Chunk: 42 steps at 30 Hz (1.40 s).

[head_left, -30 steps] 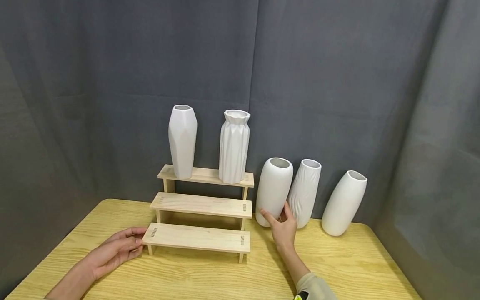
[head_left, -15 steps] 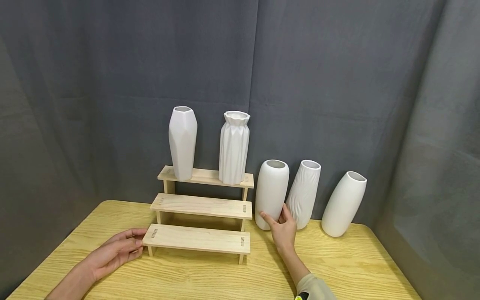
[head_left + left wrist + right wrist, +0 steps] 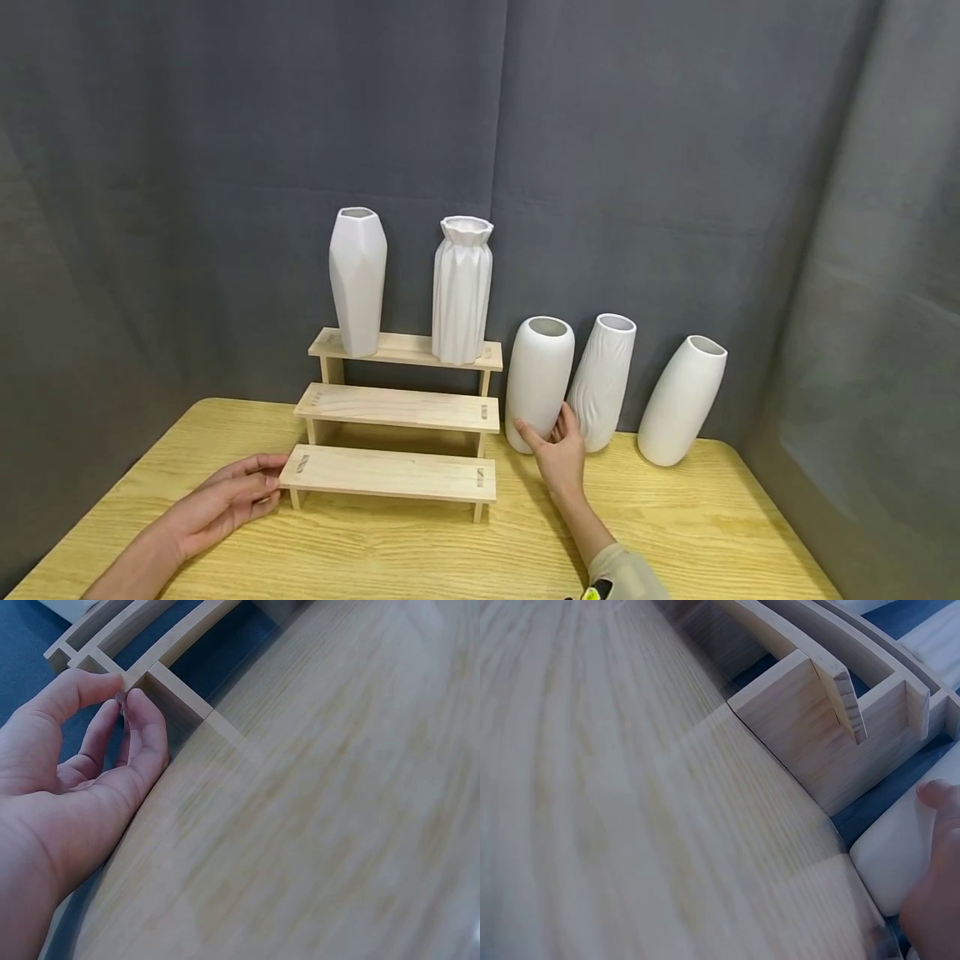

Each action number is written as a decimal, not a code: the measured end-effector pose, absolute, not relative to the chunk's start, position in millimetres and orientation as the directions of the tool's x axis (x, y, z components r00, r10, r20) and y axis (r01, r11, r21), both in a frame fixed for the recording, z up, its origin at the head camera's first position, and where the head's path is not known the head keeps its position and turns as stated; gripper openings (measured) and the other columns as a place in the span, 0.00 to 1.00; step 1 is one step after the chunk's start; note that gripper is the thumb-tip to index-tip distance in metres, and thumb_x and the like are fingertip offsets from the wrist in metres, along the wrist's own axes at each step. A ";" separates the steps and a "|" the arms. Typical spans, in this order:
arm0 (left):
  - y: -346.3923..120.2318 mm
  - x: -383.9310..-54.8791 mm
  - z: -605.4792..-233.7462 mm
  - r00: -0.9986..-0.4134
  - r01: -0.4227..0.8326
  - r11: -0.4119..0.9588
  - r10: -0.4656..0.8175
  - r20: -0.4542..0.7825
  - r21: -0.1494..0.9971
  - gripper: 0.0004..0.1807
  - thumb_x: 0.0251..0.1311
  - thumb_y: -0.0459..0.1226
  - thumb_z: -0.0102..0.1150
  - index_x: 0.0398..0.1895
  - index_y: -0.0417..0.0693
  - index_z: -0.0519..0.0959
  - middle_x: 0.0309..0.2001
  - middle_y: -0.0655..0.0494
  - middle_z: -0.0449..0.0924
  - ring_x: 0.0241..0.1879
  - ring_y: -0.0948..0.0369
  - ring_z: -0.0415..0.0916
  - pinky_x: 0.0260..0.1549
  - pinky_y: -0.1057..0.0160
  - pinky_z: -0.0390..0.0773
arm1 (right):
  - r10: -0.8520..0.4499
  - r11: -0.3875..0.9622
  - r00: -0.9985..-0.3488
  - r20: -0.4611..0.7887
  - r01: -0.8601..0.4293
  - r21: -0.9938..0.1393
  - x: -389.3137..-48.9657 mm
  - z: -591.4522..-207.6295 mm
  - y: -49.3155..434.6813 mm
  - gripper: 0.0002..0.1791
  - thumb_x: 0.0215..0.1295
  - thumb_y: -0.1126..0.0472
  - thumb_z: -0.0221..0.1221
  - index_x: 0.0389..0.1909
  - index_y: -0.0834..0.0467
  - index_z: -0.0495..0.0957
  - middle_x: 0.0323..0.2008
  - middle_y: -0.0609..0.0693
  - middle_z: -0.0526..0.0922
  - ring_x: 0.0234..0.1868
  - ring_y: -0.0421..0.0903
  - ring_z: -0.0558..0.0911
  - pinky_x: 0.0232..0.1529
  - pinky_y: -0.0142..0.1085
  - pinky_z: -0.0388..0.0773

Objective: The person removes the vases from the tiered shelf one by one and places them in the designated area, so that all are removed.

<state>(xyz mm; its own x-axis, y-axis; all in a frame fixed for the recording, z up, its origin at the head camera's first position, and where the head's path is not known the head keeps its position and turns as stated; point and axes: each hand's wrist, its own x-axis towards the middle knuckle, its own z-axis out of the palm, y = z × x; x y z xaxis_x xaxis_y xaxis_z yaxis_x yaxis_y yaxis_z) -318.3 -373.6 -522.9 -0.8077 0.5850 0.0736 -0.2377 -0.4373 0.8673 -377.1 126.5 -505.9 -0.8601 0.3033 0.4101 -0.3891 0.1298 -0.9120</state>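
Note:
A three-step wooden display stand (image 3: 390, 473) stands left of centre on the table. My left hand (image 3: 225, 504) is at the left end of its lowest shelf, thumb and fingertips pinching the corner; the left wrist view shows this pinch close up. On the top shelf are a faceted white vase (image 3: 358, 283) and a pleated white vase (image 3: 462, 296) with a gathered neck. Just right of the stand, my right hand (image 3: 561, 458) grips a smooth rounded white vase (image 3: 538, 383) low down, thumb in front and fingers round its right side. Its base touches or nearly touches the table.
Close behind my right fingers is a white vase with wavy relief (image 3: 603, 383). Another smooth white vase (image 3: 681, 404) stands farther right, near the table's back right corner. A grey curtain (image 3: 637, 167) hangs behind and at both sides of the wooden table (image 3: 360, 558).
The rounded vase in my right hand has shifted slightly left, closer to the stand, its top moving away from the wavy vase. My left hand keeps its place at the shelf. The view shifts slightly.

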 end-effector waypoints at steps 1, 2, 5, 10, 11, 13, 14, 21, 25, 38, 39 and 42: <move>-373.7 -318.1 -523.5 -0.808 -0.240 -0.439 0.584 0.072 0.866 0.21 0.77 0.23 0.38 0.60 0.46 0.78 0.58 0.49 0.76 0.52 0.59 0.76 0.54 0.60 0.78 | 0.306 0.136 -0.858 0.412 -0.389 -0.911 -377.2 -505.7 125.9 0.52 0.54 0.59 0.79 0.76 0.63 0.60 0.71 0.63 0.66 0.70 0.56 0.67 0.69 0.45 0.63; -373.9 -317.9 -524.1 -0.809 -0.243 -0.440 0.584 0.070 0.865 0.21 0.77 0.23 0.38 0.60 0.46 0.78 0.58 0.49 0.76 0.52 0.59 0.76 0.54 0.60 0.78 | 0.306 0.141 -0.856 0.416 -0.391 -0.909 -377.2 -505.4 125.4 0.52 0.54 0.59 0.78 0.76 0.63 0.60 0.71 0.64 0.66 0.71 0.56 0.67 0.69 0.46 0.63; -374.4 -317.5 -525.7 -0.809 -0.253 -0.442 0.584 0.062 0.861 0.21 0.77 0.23 0.38 0.60 0.46 0.78 0.58 0.49 0.76 0.52 0.59 0.76 0.54 0.60 0.77 | 0.323 0.158 -0.845 0.426 -0.396 -0.905 -377.5 -503.7 123.7 0.52 0.54 0.59 0.78 0.76 0.63 0.60 0.72 0.63 0.65 0.71 0.56 0.66 0.70 0.47 0.63; -375.3 -317.6 -527.5 -0.807 -0.252 -0.444 0.587 0.066 0.860 0.21 0.77 0.23 0.38 0.60 0.46 0.78 0.58 0.49 0.75 0.52 0.59 0.76 0.54 0.60 0.77 | 0.346 0.138 -0.829 0.438 -0.417 -0.898 -374.9 -494.9 120.2 0.50 0.57 0.60 0.77 0.76 0.63 0.60 0.74 0.61 0.63 0.73 0.55 0.63 0.71 0.48 0.60; -375.4 -317.5 -527.8 -0.806 -0.251 -0.444 0.588 0.068 0.860 0.21 0.77 0.23 0.38 0.60 0.46 0.78 0.58 0.49 0.75 0.53 0.59 0.76 0.55 0.60 0.77 | 0.350 0.129 -0.829 0.436 -0.419 -0.899 -373.7 -492.3 119.5 0.49 0.58 0.60 0.76 0.76 0.63 0.60 0.74 0.61 0.62 0.73 0.54 0.63 0.71 0.47 0.60; -375.4 -317.2 -528.2 -0.804 -0.249 -0.441 0.591 0.070 0.862 0.21 0.77 0.23 0.38 0.60 0.46 0.78 0.58 0.49 0.76 0.53 0.59 0.76 0.55 0.60 0.77 | 0.357 0.099 -0.824 0.440 -0.435 -0.895 -370.5 -485.3 117.9 0.48 0.59 0.62 0.75 0.76 0.64 0.60 0.74 0.62 0.62 0.74 0.55 0.61 0.72 0.48 0.58; -375.4 -317.1 -528.3 -0.803 -0.249 -0.440 0.591 0.070 0.863 0.21 0.77 0.23 0.38 0.61 0.46 0.78 0.58 0.49 0.76 0.53 0.59 0.76 0.55 0.60 0.77 | 0.362 0.089 -0.822 0.440 -0.440 -0.894 -367.9 -480.3 116.9 0.47 0.60 0.63 0.74 0.76 0.66 0.60 0.74 0.64 0.61 0.74 0.56 0.61 0.72 0.49 0.58; -373.6 -317.8 -528.0 -0.809 -0.233 -0.436 0.583 0.076 0.869 0.20 0.77 0.23 0.39 0.61 0.46 0.77 0.58 0.50 0.75 0.53 0.60 0.76 0.55 0.60 0.77 | 0.392 0.089 -0.790 0.472 -0.478 -0.874 -340.8 -437.4 108.8 0.39 0.62 0.69 0.70 0.71 0.74 0.63 0.68 0.71 0.67 0.70 0.63 0.66 0.68 0.55 0.63; -373.8 -318.3 -527.5 -0.807 -0.232 -0.438 0.586 0.080 0.868 0.21 0.77 0.23 0.39 0.61 0.46 0.77 0.58 0.49 0.75 0.52 0.60 0.76 0.55 0.59 0.77 | 0.421 0.147 -0.749 0.511 -0.500 -0.854 -336.0 -425.8 106.0 0.34 0.62 0.68 0.71 0.67 0.73 0.69 0.60 0.70 0.74 0.63 0.64 0.72 0.62 0.58 0.70; -374.9 -319.2 -524.3 -0.805 -0.246 -0.429 0.590 0.064 0.869 0.20 0.77 0.24 0.39 0.60 0.46 0.77 0.58 0.48 0.74 0.52 0.59 0.76 0.55 0.59 0.77 | 0.477 0.196 -0.625 0.618 -0.610 -0.768 -324.0 -401.5 95.2 0.24 0.61 0.74 0.68 0.58 0.74 0.75 0.55 0.71 0.75 0.56 0.68 0.73 0.54 0.62 0.72; -374.8 -319.4 -524.0 -0.805 -0.246 -0.428 0.590 0.063 0.870 0.20 0.77 0.24 0.39 0.60 0.46 0.77 0.58 0.48 0.74 0.52 0.59 0.76 0.55 0.59 0.77 | 0.472 0.202 -0.613 0.633 -0.624 -0.755 -322.4 -399.5 94.3 0.24 0.61 0.74 0.68 0.58 0.74 0.75 0.55 0.71 0.75 0.56 0.68 0.74 0.53 0.62 0.72; -374.2 -319.6 -522.8 -0.805 -0.245 -0.426 0.589 0.062 0.871 0.19 0.77 0.24 0.40 0.60 0.46 0.76 0.58 0.49 0.75 0.52 0.59 0.76 0.55 0.59 0.77 | 0.442 0.248 -0.572 0.691 -0.663 -0.707 -319.8 -395.5 92.4 0.25 0.59 0.76 0.68 0.58 0.74 0.75 0.53 0.72 0.75 0.54 0.69 0.74 0.51 0.63 0.72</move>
